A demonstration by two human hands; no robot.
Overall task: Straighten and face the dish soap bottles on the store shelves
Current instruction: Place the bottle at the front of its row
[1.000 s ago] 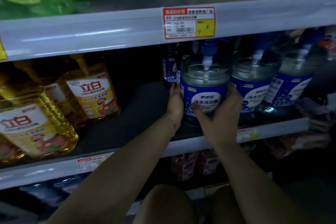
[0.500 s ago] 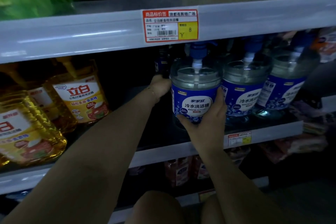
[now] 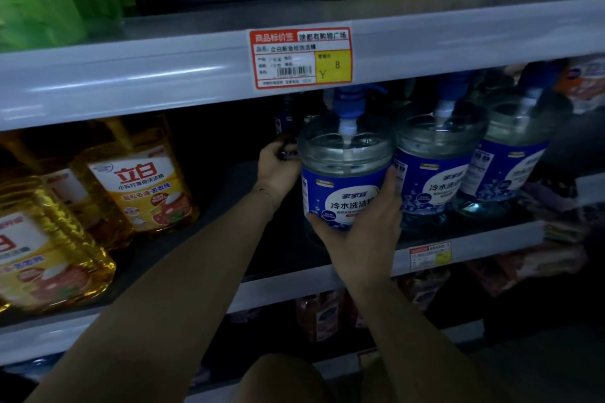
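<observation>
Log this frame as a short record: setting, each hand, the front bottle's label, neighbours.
setting: grey metal store shelf, dim light
right hand: grips the clear round pump bottle with blue label at its lower front
left hand: curled round a small dark bottle behind it
label: faces outward
neighbours: two matching blue-label bottles on its right, amber dish soap bottles further left

This is a shop, dimly lit. Grey metal shelves (image 3: 131,75) run in tiers above and below the right hand (image 3: 363,232) and left hand (image 3: 278,170), and their front edges carry printed price tags (image 3: 300,59) with barcodes. Identical blue-labelled soap bottles (image 3: 438,173) stand in a row from the right hand rightward. Matching yellow bottles (image 3: 140,186) line up to the left of the left hand.
</observation>
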